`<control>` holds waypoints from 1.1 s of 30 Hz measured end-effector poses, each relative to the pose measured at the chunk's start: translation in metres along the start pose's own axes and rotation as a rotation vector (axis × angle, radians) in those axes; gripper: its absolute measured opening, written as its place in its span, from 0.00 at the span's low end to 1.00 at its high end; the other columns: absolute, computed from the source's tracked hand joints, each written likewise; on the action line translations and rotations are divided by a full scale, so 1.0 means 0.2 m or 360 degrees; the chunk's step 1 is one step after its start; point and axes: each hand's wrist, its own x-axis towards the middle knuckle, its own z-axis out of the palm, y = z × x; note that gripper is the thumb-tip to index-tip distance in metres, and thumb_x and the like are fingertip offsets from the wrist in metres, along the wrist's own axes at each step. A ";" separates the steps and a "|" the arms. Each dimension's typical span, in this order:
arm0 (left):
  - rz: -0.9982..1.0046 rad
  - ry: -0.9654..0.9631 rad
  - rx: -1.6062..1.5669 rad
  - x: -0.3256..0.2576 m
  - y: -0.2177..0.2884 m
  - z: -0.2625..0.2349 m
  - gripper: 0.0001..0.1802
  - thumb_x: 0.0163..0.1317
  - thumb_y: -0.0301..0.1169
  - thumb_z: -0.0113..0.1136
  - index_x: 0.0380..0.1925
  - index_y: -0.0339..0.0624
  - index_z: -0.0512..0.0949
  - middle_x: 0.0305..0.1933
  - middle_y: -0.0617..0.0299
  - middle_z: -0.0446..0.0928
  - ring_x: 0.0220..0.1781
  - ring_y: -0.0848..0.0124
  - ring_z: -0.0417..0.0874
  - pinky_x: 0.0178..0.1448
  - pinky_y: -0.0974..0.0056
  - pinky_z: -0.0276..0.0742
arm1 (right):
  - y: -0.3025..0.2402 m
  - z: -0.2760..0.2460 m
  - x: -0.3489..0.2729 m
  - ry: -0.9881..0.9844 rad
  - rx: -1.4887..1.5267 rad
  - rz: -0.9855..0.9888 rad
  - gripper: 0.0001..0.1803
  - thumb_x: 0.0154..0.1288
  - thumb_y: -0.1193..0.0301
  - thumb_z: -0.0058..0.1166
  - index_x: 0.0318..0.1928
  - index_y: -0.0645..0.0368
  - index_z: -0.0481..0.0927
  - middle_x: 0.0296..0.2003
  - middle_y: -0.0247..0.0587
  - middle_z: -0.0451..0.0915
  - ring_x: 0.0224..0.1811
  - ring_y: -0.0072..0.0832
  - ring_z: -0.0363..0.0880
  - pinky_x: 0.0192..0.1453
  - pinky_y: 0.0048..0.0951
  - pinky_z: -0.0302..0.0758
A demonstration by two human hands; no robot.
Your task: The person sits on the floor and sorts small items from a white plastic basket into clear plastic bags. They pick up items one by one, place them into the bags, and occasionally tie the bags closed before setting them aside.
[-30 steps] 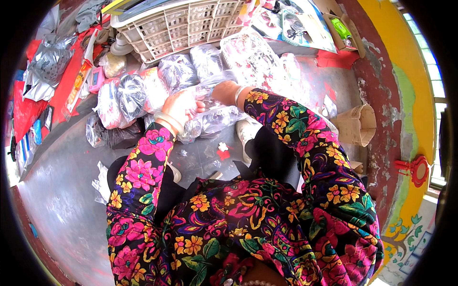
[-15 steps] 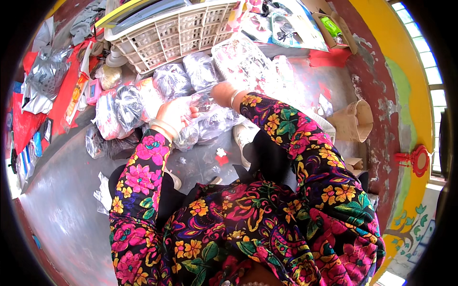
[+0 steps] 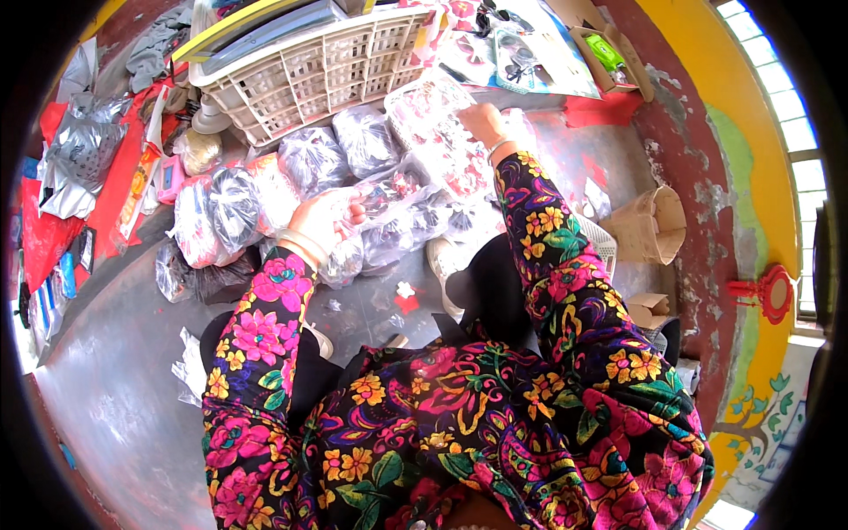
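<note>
Far: a pale plastic crate (image 3: 327, 66) is sitting on the floor.
Right: a torn cardboard box (image 3: 654, 225) is lying open.

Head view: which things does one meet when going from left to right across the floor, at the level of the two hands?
Red cloth → pink packet → left hand → clear bags → right hand → brown paper bag.
</note>
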 end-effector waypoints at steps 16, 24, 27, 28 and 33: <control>0.0053 0.0057 -0.0268 0.00 0.02 -0.04 0.13 0.58 0.34 0.50 0.37 0.37 0.74 0.28 0.56 0.76 0.27 0.67 0.78 0.32 0.68 0.75 | -0.13 0.26 0.13 -0.0167 0.0467 0.1036 0.29 0.40 0.53 0.56 0.41 0.61 0.77 0.39 0.49 0.77 0.43 0.40 0.75 0.47 0.34 0.71; 0.0112 0.0075 -0.0227 0.00 0.01 -0.08 0.15 0.59 0.35 0.48 0.43 0.40 0.73 0.29 0.55 0.75 0.29 0.67 0.77 0.33 0.69 0.72 | -0.09 -0.07 0.05 0.0044 0.1287 0.0856 0.14 0.41 0.70 0.61 0.32 0.61 0.77 0.29 0.40 0.78 0.34 0.19 0.76 0.37 0.20 0.73; 0.0103 0.0107 -0.0230 0.01 0.00 -0.10 0.14 0.59 0.35 0.48 0.43 0.40 0.73 0.28 0.56 0.76 0.29 0.67 0.78 0.33 0.69 0.72 | -0.19 -0.23 0.03 0.0136 0.1902 0.0180 0.11 0.46 0.73 0.57 0.34 0.61 0.76 0.28 0.37 0.78 0.30 0.21 0.75 0.36 0.22 0.71; 0.0099 0.0105 -0.0228 0.02 0.00 -0.11 0.14 0.59 0.35 0.48 0.42 0.41 0.73 0.28 0.56 0.76 0.29 0.68 0.78 0.33 0.69 0.72 | -0.30 -0.35 0.00 -0.0029 0.2085 0.0041 0.12 0.46 0.75 0.57 0.35 0.61 0.75 0.29 0.35 0.78 0.30 0.21 0.75 0.35 0.20 0.71; 0.0070 0.0122 -0.0188 0.01 0.00 -0.09 0.15 0.57 0.36 0.50 0.42 0.41 0.73 0.26 0.57 0.76 0.27 0.68 0.78 0.31 0.69 0.70 | -0.71 -0.36 -0.03 -0.0337 0.1175 -0.0436 0.08 0.47 0.72 0.53 0.31 0.59 0.75 0.25 0.43 0.77 0.29 0.32 0.77 0.33 0.27 0.71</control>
